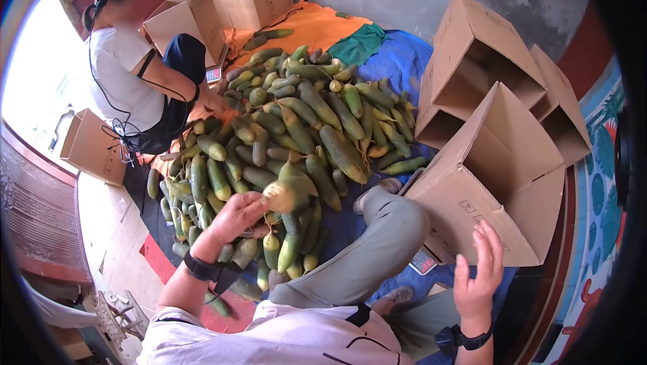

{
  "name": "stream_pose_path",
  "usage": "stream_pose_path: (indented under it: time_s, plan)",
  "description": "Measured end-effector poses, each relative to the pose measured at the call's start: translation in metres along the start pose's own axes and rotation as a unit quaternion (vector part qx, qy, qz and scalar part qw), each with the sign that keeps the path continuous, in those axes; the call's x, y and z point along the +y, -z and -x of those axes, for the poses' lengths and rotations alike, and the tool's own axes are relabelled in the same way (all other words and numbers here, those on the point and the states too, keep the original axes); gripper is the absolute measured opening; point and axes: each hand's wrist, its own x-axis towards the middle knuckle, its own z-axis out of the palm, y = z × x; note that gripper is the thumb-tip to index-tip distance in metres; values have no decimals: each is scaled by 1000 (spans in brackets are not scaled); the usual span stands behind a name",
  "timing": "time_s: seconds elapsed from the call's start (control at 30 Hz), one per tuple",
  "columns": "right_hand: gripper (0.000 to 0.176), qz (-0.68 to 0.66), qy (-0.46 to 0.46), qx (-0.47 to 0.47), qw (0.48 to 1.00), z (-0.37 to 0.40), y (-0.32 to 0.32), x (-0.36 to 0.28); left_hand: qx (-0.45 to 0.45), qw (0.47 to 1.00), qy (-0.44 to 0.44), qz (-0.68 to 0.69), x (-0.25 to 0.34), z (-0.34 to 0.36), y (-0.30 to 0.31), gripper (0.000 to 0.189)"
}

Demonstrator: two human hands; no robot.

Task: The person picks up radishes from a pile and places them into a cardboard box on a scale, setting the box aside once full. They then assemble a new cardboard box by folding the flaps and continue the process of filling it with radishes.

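A large heap of green radishes [317, 109], many with pale ends and thin root tails, lies in front of me. My left hand [241, 217] grips one green radish [282, 196] at its pale end, raised over the near side of the heap. On the right, my right hand [480, 274] is open and holds nothing, its fingers apart. It is beside the near wall of an open cardboard box [465, 210], with the fingertips close to that wall in this view. The box stands tilted with its flaps up. A scale with a display [423, 261] shows below it.
Opposite me on the left a person [128, 62] crouches, one hand at the heap. More cardboard boxes [485, 48] are stacked at the right, others [253, 2] at the back. Blue sheeting [404, 55] and orange sheeting [323, 18] cover the floor. My bent leg [364, 244] separates heap and box.
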Motion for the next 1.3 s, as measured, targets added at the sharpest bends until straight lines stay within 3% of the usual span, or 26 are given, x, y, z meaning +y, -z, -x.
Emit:
stream_pose_path:
  time_s: [0.03,0.07,0.13,0.17,0.2,0.27,0.3,0.37,0.4,0.47,0.5,0.53,0.6,0.67,0.73,0.83,0.9,1.0,1.07,1.13,1.2,1.3]
  plan:
    - [40,7,-20,3,1000,4,4,2,33,977,-79,-196,-4,-6,11,26]
    - [40,8,-20,4,1000,8,7,4,72,970,-50,-227,-6,-8,16,27]
    - [39,13,-91,14,996,17,11,9,117,965,3,-236,-23,-15,37,23]
    - [38,16,-95,21,995,21,10,14,103,972,18,-209,-33,-19,53,22]
    - [38,16,-97,19,995,24,9,16,80,983,90,-137,-41,-23,69,22]
    - [36,-11,-135,15,991,29,7,18,53,980,-60,-183,-102,-52,118,22]
    - [36,-11,-135,14,991,30,4,18,53,980,-60,-183,-101,-54,118,22]
    - [34,-34,-148,7,988,32,-3,17,161,968,52,-186,-93,-65,120,31]
    - [34,-32,-150,6,988,32,-5,14,158,968,53,-186,-96,-72,120,31]
    - [33,-34,-142,-4,989,28,-11,11,252,896,22,-366,-91,-86,116,34]
    - [33,-31,-130,-1,991,29,-13,12,262,894,79,-354,-87,-91,114,36]
    - [33,-31,-130,-1,991,31,-15,13,261,894,78,-355,-92,-97,118,36]
    - [32,-21,-130,-9,991,36,-16,16,300,839,23,-452,-107,-115,129,35]
    - [32,-3,-127,-18,992,44,-16,23,297,826,29,-479,-95,-121,125,34]
    - [32,13,-124,-30,992,54,-14,28,349,784,-31,-512,-89,-125,122,34]
    - [33,48,-105,-42,992,69,-11,35,388,780,-7,-490,-77,-127,121,35]
    - [31,34,-167,-56,984,81,-9,39,427,772,-16,-470,-78,-133,131,34]
    - [30,64,-176,-53,981,97,-5,49,442,738,-8,-510,-66,-135,133,31]
    - [29,49,-193,-41,979,106,-4,55,440,750,36,-493,-62,-136,133,26]
    - [27,65,-227,-30,971,120,-4,66,454,690,-42,-562,-59,-135,124,26]
    - [26,78,-232,-33,969,131,-3,75,456,652,-92,-599,-67,-145,113,38]
    - [25,87,-261,-30,961,149,-4,90,395,672,-124,-615,-74,-154,83,42]
